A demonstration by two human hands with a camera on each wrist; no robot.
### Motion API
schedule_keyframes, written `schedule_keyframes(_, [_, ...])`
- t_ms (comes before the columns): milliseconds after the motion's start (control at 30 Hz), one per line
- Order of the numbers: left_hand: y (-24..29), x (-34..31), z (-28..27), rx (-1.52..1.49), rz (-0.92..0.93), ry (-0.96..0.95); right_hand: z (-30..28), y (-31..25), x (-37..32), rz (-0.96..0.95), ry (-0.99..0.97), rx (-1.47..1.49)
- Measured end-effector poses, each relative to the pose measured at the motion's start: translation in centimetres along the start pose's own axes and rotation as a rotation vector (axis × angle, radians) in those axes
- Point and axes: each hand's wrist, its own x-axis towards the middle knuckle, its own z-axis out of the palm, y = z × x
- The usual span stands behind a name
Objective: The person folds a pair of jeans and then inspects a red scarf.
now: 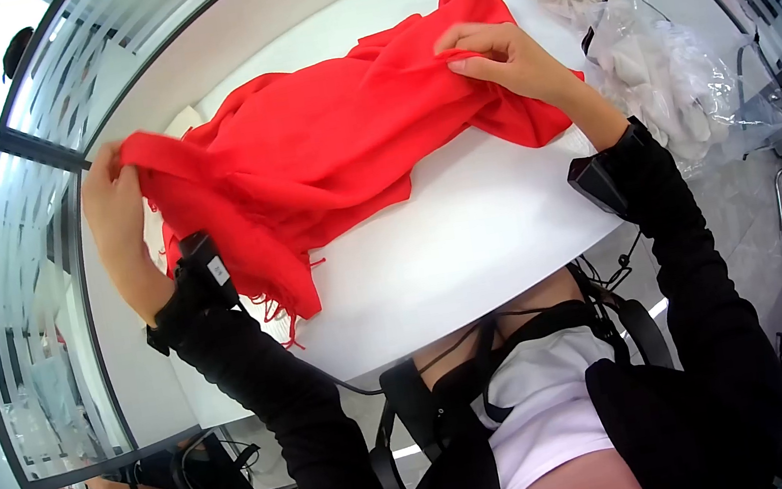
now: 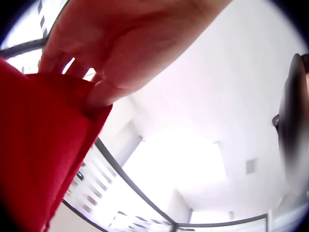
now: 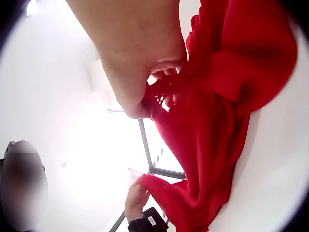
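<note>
Two hands pinch a red scarf (image 1: 325, 143) over a white tabletop (image 1: 470, 233): left hand (image 1: 111, 200) at frame left lifts one edge, right hand (image 1: 499, 56) at upper centre grips another. The scarf lies bunched, not yet flat.

Left hand (image 1: 109, 201) and right hand (image 1: 499, 56) well apart, both in a tight pinch.

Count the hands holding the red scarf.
2. The left hand pinches the red scarf at its left end; the right hand grips a fold near its right end, over the white table. No other hand shows on it.
</note>
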Motion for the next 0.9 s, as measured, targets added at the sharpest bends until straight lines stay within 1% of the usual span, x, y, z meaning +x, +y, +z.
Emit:
schedule_keyframes(67, [3.3, -0.9, 1.2, -0.119, 0.104, -0.076, 0.2, 0.6, 0.4, -0.199, 0.031, -0.055])
schedule_keyframes(133, [5.1, -1.4, 3.1, -0.348, 0.328, -0.266, 0.2, 0.5, 0.3, -0.161, -0.007, -0.004])
schedule_keyframes(200, [7.6, -2.7, 5.4, -0.463, 0.353, -0.456, -0.2, -0.7, -0.2, 0.115, -0.113, 0.149])
schedule_keyframes(267, [9.6, -4.2, 8.3, -0.444, 0.407, -0.511, 0.4, -1.5, -0.3, 0.232, -0.068, 0.223])
schedule_keyframes(333, [10.3, -5.3, 10.9, -0.501, 0.312, -0.620, 0.5, -1.7, -0.3, 0.325, -0.033, 0.287])
schedule_keyframes(367, [10.3, -5.6, 11.8, -0.450, 0.354, -0.650, 0.5, -1.7, -0.4, 0.359, -0.023, 0.313])
schedule_keyframes(400, [10.1, -5.8, 12.5, -0.442, 0.347, -0.660, 0.5, -1.5, -0.5, 0.395, -0.012, 0.341])
schedule_keyframes(500, [10.1, -6.2, 13.5, -0.406, 0.346, -0.666, 0.7, -1.4, -0.7, 0.419, 0.002, 0.372])
schedule_keyframes(600, [9.9, -6.3, 13.9, -0.471, 0.380, -0.573, 1.1, -1.4, -0.7, 0.421, -0.038, 0.395])
schedule_keyframes(700, [9.5, -5.9, 14.0, -0.392, 0.413, -0.519, 1.3, -0.8, -0.7, 0.373, -0.074, 0.315])
schedule_keyframes(800, [9.4, -5.7, 13.4, -0.259, 0.458, -0.387, 1.4, -1.1, -0.6, 0.465, -0.087, 0.432])
schedule_keyframes(833, [9.4, -5.6, 13.1, -0.192, 0.492, -0.363, 1.5, -1.0, -0.6, 0.435, -0.082, 0.403])
schedule_keyframes(900, [8.4, -5.2, 13.5, -0.163, 0.568, -0.326, 1.7, -0.6, -0.6, 0.373, -0.072, 0.345])
